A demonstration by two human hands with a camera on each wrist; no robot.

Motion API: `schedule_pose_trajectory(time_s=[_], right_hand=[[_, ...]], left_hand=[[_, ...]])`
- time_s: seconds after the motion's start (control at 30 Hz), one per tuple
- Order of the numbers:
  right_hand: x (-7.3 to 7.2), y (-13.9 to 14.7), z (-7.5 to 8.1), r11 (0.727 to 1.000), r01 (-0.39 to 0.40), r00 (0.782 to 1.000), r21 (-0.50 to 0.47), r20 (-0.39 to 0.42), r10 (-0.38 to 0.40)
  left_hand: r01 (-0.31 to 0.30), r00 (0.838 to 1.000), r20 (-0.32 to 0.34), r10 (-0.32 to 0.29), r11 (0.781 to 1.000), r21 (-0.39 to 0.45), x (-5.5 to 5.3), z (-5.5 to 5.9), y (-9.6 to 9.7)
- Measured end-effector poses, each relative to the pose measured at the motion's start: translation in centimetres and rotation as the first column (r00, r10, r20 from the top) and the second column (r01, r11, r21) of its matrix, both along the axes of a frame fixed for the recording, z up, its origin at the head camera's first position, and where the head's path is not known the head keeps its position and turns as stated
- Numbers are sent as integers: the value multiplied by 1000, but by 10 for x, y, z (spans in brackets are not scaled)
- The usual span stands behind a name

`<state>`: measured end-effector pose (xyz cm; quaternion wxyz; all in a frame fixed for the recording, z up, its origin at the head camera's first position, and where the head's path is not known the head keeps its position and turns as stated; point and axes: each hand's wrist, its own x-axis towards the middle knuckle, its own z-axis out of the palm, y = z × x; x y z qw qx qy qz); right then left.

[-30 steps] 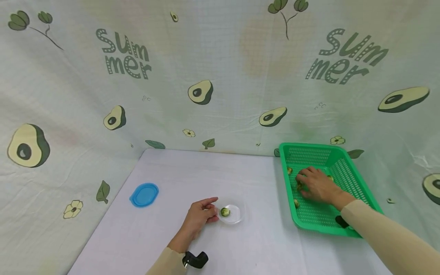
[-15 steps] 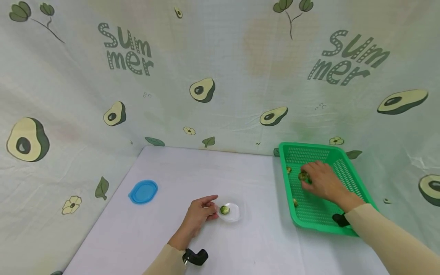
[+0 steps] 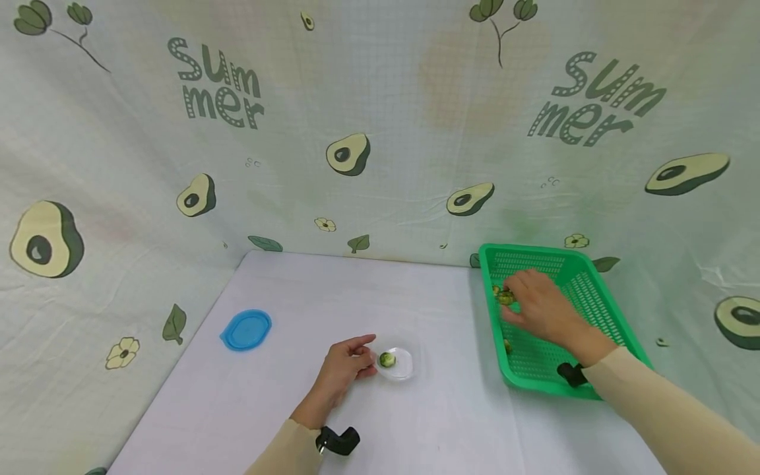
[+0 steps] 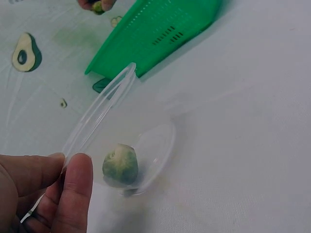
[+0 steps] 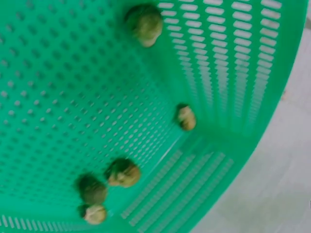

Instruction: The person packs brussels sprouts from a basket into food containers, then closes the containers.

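A clear round plastic container stands on the white table with one Brussels sprout inside. My left hand pinches its rim between thumb and fingers. Over the green basket, my right hand holds another Brussels sprout at its fingertips. That held sprout also shows at the top edge of the left wrist view. Several more sprouts lie scattered on the basket floor in the right wrist view, including one sprout near a wall; the right hand itself is outside that view.
A blue lid lies flat on the table to the left of the container. The slotted basket wall rises around the loose sprouts. A printed cloth hangs behind the table and along both sides.
My right hand has picked up a sprout from the basket floor, raised it, and carried it left toward the basket's left rim. The left hand keeps its hold on the container.
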<state>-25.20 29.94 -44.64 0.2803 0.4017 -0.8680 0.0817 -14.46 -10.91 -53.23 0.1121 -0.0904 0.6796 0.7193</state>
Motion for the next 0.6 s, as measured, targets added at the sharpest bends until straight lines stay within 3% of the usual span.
schedule_pose_trajectory(time_s=[0.6], right_hand=[[17,-65,14,1000,0,1000,14,-12,0]], left_hand=[[-8,1000,-3,8,1000,9,1,-1,2]])
